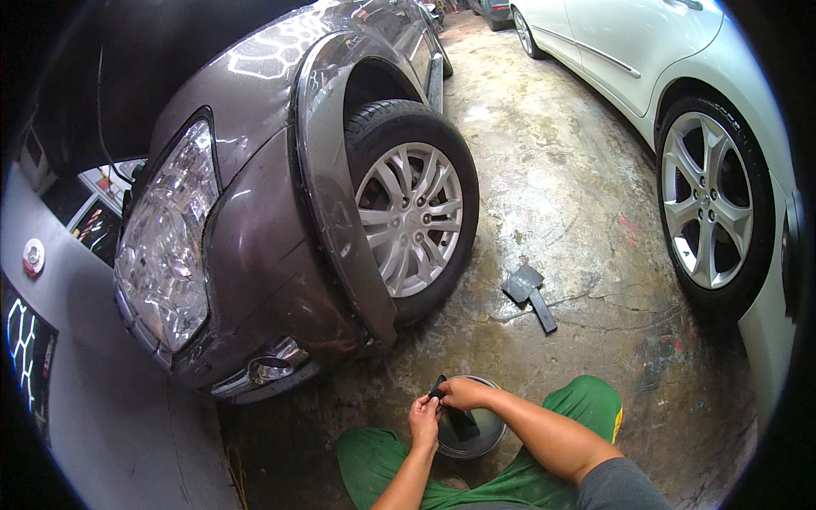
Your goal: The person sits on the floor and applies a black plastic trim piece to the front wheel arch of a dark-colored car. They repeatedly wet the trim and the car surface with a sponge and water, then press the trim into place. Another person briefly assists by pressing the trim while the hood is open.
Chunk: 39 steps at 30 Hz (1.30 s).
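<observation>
Both hands meet over a round metal-rimmed basin [501,435] between my green-trousered knees. My left hand [424,422] is closed, its fingers pinching a black, flat, flexible-looking strip [462,424] near its upper end. From the right, my right hand [463,393] grips the same end, fingertips close to those of the left. The strip hangs down over the basin, which seems to hold cloudy liquid. Its exact kind is hard to make out; it resembles a sheet of sandpaper.
Ahead on the left stands a dark grey car with a large headlight [174,242] and front wheel [412,217]. A white car's wheel [707,200] is at right. On the wet, stained concrete lie a dark square piece [524,282] and a narrow dark bar [542,312].
</observation>
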### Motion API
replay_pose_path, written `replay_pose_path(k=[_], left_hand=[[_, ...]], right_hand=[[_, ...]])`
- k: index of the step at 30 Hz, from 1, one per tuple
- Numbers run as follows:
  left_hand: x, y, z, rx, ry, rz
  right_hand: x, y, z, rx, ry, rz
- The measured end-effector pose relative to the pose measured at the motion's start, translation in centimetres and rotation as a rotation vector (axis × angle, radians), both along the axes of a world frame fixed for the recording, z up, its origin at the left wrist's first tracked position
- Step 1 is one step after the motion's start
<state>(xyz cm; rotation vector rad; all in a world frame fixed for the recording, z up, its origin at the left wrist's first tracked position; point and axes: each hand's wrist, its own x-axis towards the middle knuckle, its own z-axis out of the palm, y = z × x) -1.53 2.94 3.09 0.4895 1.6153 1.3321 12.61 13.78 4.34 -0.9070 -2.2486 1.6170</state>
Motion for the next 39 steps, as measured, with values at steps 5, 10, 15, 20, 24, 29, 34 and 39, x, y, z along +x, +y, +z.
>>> replay_pose_path(k=[5, 10, 15, 20, 24, 29, 34, 39], left_hand=[[-0.6, 0.1, -1.0, 0.067, 0.065, 0.019], [-0.9, 0.2, 0.2, 0.078, 0.043, 0.03], [-1.1, 0.0, 0.6, 0.101, 0.086, 0.021], [-1.2, 0.1, 0.9, 0.094, 0.137, 0.002], [-1.4, 0.0, 1.0, 0.076, 0.082, -0.025], [-1.7, -0.1, 0.7, 0.088, 0.112, -0.093], [-1.7, 0.2, 1.3, 0.142, 0.031, -0.112], [-2.1, 0.3, 1.3, 0.105, 0.023, -0.094]], right_hand=[[-0.2, -0.2, -0.1, 0.036, -0.033, -0.007], [-0.1, -0.4, -0.1, 0.03, 0.025, -0.07], [-0.2, -0.2, 1.0, 0.005, 0.069, -0.079], [0.0, -0.2, 0.8, -0.048, 0.141, -0.129], [0.4, -0.1, 2.2, -0.027, 0.042, -0.156], [0.2, -0.5, 1.2, 0.371, 0.029, -0.383], [0.1, 0.1, 0.5, 0.104, 0.07, -0.354], [0.6, 0.5, 1.9, -0.013, 0.007, -0.267]])
